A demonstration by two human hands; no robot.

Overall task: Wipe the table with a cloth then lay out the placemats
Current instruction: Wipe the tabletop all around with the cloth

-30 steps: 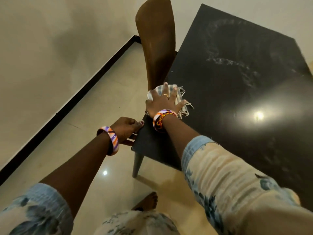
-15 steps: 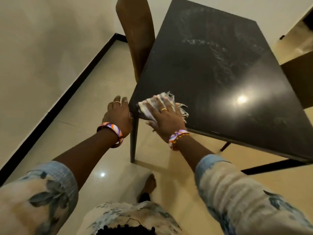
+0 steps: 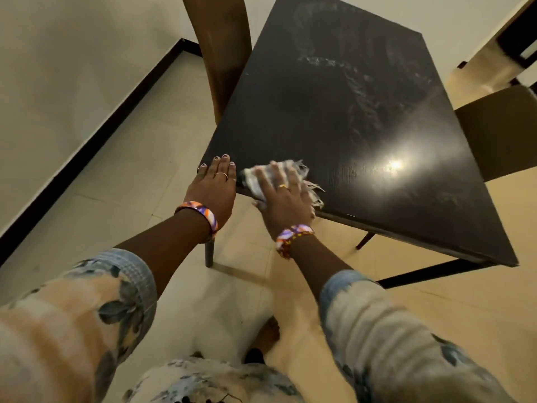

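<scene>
A dark rectangular table (image 3: 348, 117) fills the upper middle, with pale streaks and a light glare on its top. My right hand (image 3: 283, 199) presses flat on a pale fringed cloth (image 3: 293, 173) at the table's near edge, close to the near-left corner; the cloth is blurred by motion. My left hand (image 3: 213, 186) lies flat on that corner, fingers together, holding nothing. No placemats are in view.
A brown wooden chair back (image 3: 220, 53) stands against the table's left side. Another dark chair (image 3: 499, 132) is at the right. Tiled floor (image 3: 130, 175) and a wall with a black skirting (image 3: 96, 135) lie to the left. My foot (image 3: 268, 330) shows below.
My right hand has slid the cloth along the near edge to the right of the corner. My left hand has moved onto the corner and lies flat. The view has shifted.
</scene>
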